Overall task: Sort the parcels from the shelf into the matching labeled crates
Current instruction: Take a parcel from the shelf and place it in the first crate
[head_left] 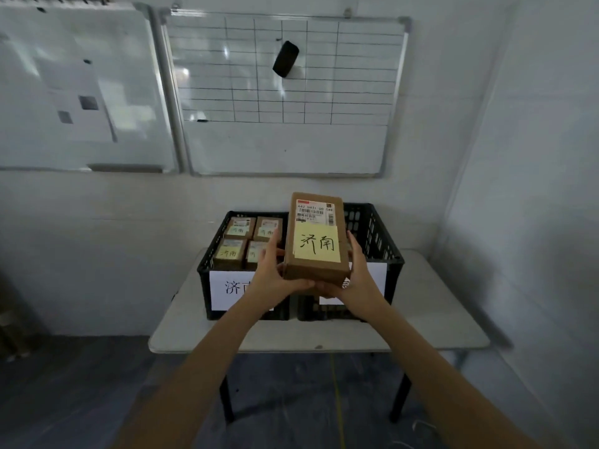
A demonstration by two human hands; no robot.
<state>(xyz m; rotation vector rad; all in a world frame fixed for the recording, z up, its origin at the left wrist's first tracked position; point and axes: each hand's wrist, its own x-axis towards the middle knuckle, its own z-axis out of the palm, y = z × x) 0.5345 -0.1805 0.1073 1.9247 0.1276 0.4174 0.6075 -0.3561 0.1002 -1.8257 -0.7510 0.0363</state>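
Note:
A brown cardboard parcel [316, 241] with a shipping label and a yellow note reading 济南 is held up above the two black crates. My left hand [272, 273] grips its left side and bottom, and my right hand [355, 275] grips its right side and bottom. The left crate [210, 264] has a white label starting with 济 and holds several similar parcels [238, 228] with yellow notes. The right crate [372, 234] is mostly hidden behind the parcel and my right hand, and its label cannot be read.
Both crates stand side by side on a small grey table [431, 322] against a white wall. Two whiteboards [285, 92] hang above, one with a black eraser [286, 59]. A wall corner closes the right side. Dark floor lies below.

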